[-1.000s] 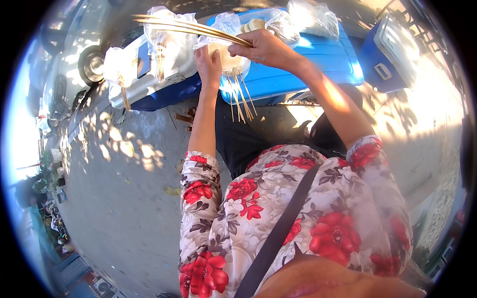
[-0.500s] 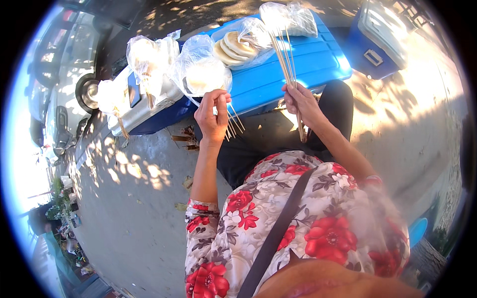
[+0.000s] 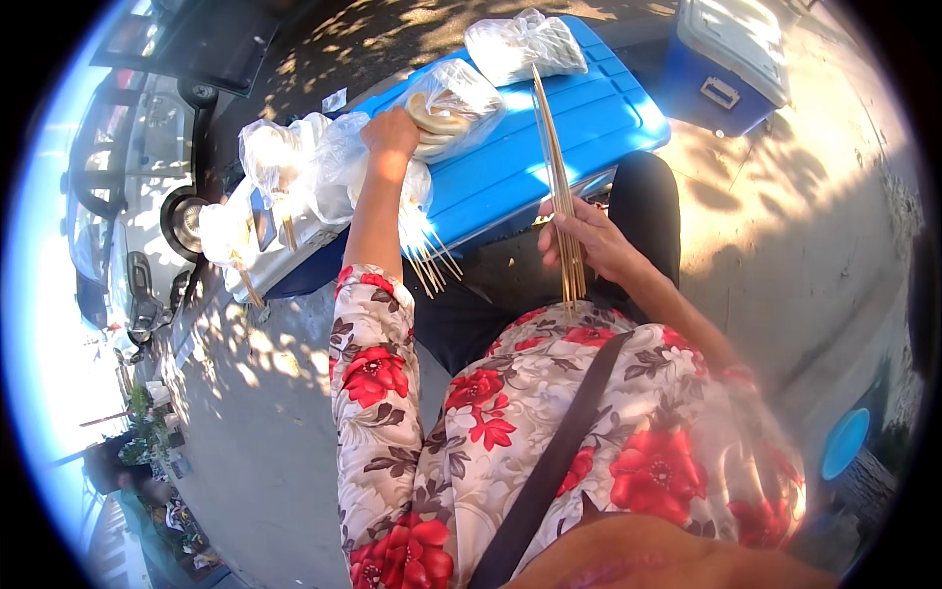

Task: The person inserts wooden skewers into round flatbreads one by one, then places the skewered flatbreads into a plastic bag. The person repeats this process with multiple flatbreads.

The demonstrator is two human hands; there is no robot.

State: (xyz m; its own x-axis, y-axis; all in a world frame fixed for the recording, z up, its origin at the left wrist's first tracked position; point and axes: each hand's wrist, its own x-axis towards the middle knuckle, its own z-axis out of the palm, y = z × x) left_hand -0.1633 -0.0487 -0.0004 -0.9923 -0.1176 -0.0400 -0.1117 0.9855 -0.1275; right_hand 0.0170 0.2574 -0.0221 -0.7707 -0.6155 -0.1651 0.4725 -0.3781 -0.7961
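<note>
My right hand is wrapped round a bundle of long thin wooden sticks, held nearly upright above my lap. Their far tips reach toward a clear plastic bag on the blue lid. My left hand is stretched forward, back upward and fingers curled, at the left edge of another clear bag. Pale round flat discs lie inside that bag. What the left fingers hold is hidden. Under my left forearm, several sticks stick out from a plastic-wrapped pale piece.
A blue lidded box stands before my knees. To its left, a white-topped cooler carries more wrapped pieces on sticks and a phone-like dark slab. Another blue-and-white cooler stands at the far right. Parked vehicles are at left.
My left hand has moved forward and left, from above the wrapped piece's sticks to the bag of discs. The right hand has come slightly lower, still gripping its sticks. The view has shifted a little.
</note>
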